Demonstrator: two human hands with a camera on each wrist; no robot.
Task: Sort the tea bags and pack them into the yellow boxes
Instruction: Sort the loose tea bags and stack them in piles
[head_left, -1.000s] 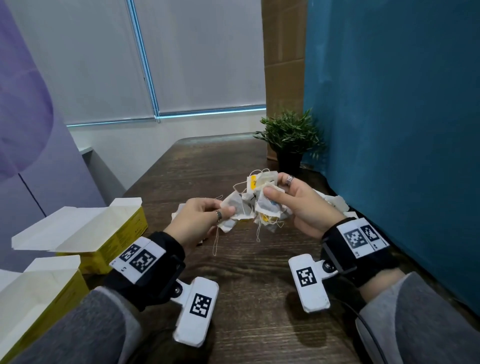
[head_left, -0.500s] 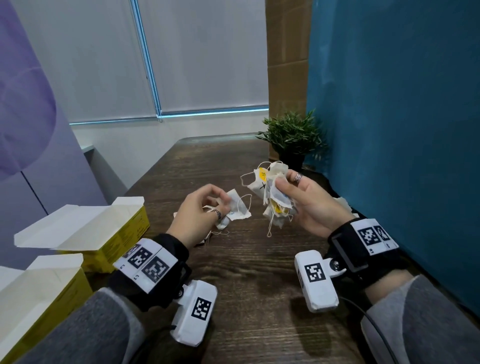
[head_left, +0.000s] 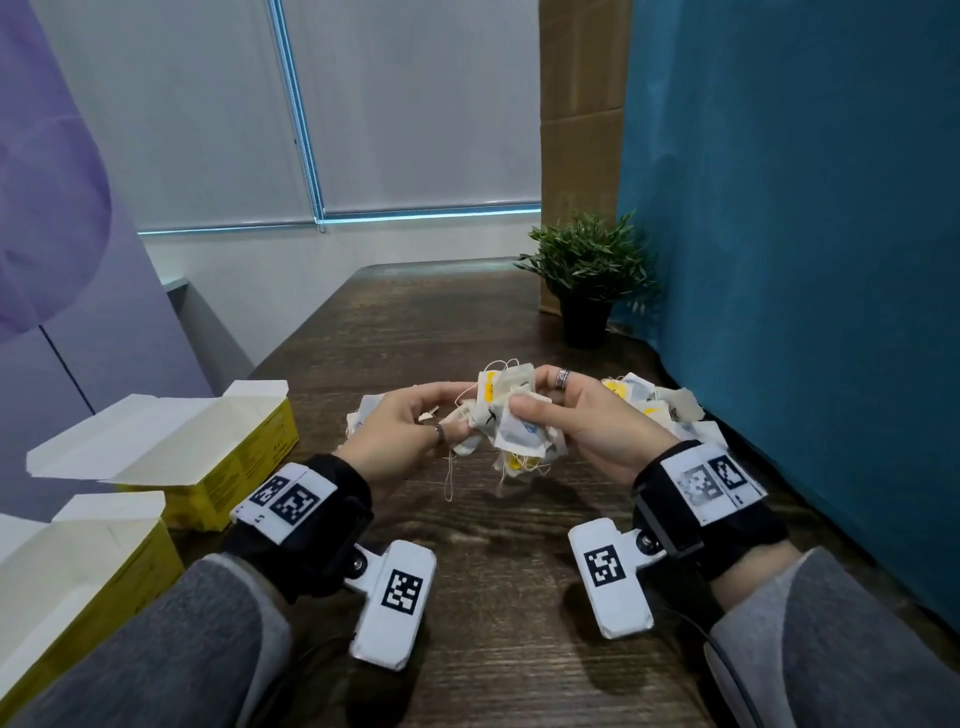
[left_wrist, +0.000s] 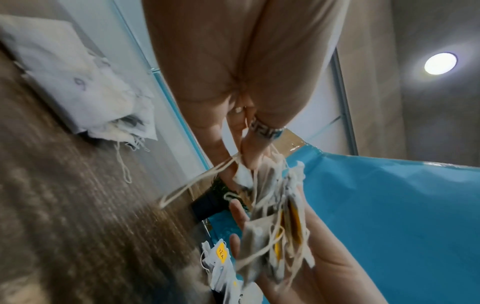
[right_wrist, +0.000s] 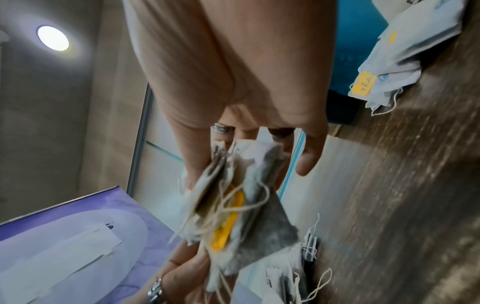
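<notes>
A tangled bunch of tea bags (head_left: 511, 421) is held above the worktop (head_left: 498, 545) at the centre, clasped by the curled fingers of the right hand (head_left: 587, 421). One bag at its nine o'clock edge is pinched by the left hand (head_left: 405, 431). Strings are intertwined, so a pull could drag extra bags out or tear paper, it is judged. Two open yellow boxes (head_left: 208, 457) are seen at eight o'clock. Two loose piles lie on the worktop, at three o'clock (head_left: 660, 410) and behind the left hand. The bags cannot be counted.
</notes>
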